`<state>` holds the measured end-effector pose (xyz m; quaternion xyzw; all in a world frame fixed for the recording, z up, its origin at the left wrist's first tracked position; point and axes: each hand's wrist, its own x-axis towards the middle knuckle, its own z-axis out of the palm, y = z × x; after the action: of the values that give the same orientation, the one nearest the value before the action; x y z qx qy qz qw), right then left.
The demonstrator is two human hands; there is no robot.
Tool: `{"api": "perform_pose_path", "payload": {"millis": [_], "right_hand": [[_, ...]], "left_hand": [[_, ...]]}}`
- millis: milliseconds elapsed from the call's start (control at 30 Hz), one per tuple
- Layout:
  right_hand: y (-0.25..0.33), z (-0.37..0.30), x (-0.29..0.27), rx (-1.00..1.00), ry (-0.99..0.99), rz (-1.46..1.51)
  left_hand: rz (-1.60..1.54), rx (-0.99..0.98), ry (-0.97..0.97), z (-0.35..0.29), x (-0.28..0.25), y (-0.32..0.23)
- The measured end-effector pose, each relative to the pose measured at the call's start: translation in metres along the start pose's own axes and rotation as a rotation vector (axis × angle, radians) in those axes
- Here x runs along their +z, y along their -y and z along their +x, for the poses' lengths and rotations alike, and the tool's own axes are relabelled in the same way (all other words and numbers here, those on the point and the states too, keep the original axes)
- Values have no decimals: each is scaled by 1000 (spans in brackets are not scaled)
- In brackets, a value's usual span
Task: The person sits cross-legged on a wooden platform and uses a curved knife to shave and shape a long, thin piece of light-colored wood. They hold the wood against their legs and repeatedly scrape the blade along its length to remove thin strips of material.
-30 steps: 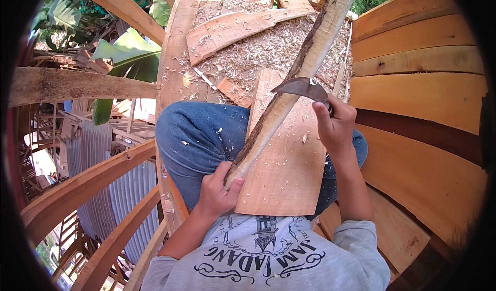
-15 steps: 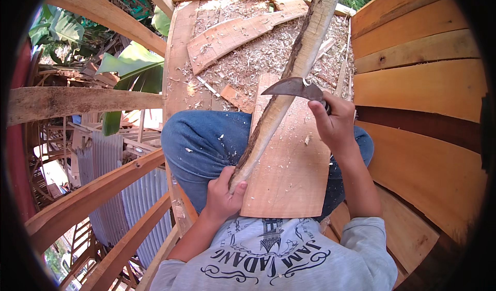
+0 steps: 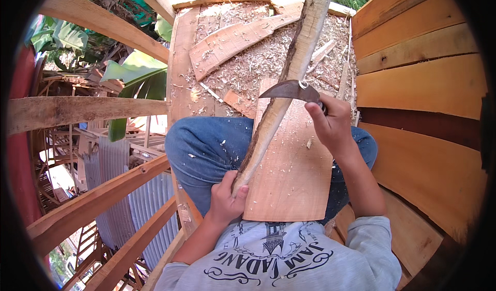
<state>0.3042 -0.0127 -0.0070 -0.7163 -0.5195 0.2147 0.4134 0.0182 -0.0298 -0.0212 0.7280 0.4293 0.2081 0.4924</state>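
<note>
A long piece of wood [image 3: 297, 63] with dark bark along its left edge slants from my lap up toward the far end. My left hand [image 3: 228, 195] is closed round its near end. In my right hand [image 3: 330, 118] is a knife with a dark, curved, hooked blade [image 3: 289, 89]; the fingers hide most of its handle. The blade lies across the wood's middle, its tip pointing left, with a pale curl of shaving on it. Beneath, a smooth flat board [image 3: 289, 172] rests over my lap between my knees, sprinkled with chips.
Shavings [image 3: 248, 58] cover the plank floor ahead, where a large offcut [image 3: 232, 43] and small scraps lie. A board wall [image 3: 418, 84] stands close on the right. Wooden rails [image 3: 88, 110] run along the left, with corrugated sheets [image 3: 150, 213] and banana leaves [image 3: 137, 74] beyond.
Both hands, the wood and the knife keep nearly the same pose. The whole view has shifted slightly, and the far end of the wood sits a little further left.
</note>
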Motion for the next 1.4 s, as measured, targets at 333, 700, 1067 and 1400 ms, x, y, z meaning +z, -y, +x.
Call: {"api": "perform_pose_path", "payload": {"millis": [333,700,1067,1400], "right_hand": [[23,-27,-4,-280,229,-15],[1,-5,-11,-89,23,-42],[32,-26,-5,-613,332,-357],[-4,15,-33,-318,34,-228]], "left_hand": [[22,111,-21,-12,-2,13],[44,59,-7,-4,4,7],[28,222,-62,-2,6,6],[27,28,17,-2,1,3]]}}
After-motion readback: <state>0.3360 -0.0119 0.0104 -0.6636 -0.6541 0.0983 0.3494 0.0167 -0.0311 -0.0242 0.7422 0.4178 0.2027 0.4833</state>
